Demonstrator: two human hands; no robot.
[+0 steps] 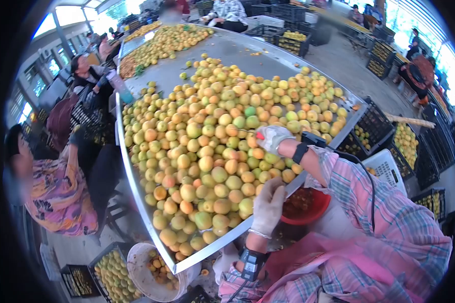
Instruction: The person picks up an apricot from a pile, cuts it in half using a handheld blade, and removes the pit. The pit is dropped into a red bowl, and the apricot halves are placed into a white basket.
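A thick layer of yellow, orange and green apricots [207,164] covers the near part of a metal-rimmed table [169,76]. My right hand [274,139], in a whitish glove, is closed over the fruit on a thin pick with a red end [260,135]; its slim shaft points left across the apricots. My left hand [268,204], also gloved, is at the table's near right rim. Its fingers are bent together beside the nearest fruit, and what they hold, if anything, is hidden. Below the rim, a red bowl [313,207] contains dark reddish-brown pieces.
A white bucket [136,272] with apricots stands below the near corner. Black crates [376,123] and a white basket [388,169] are on the right. Two people [60,187] [88,81] sit along the left side. Another fruit heap [167,44] lies farther up the table.
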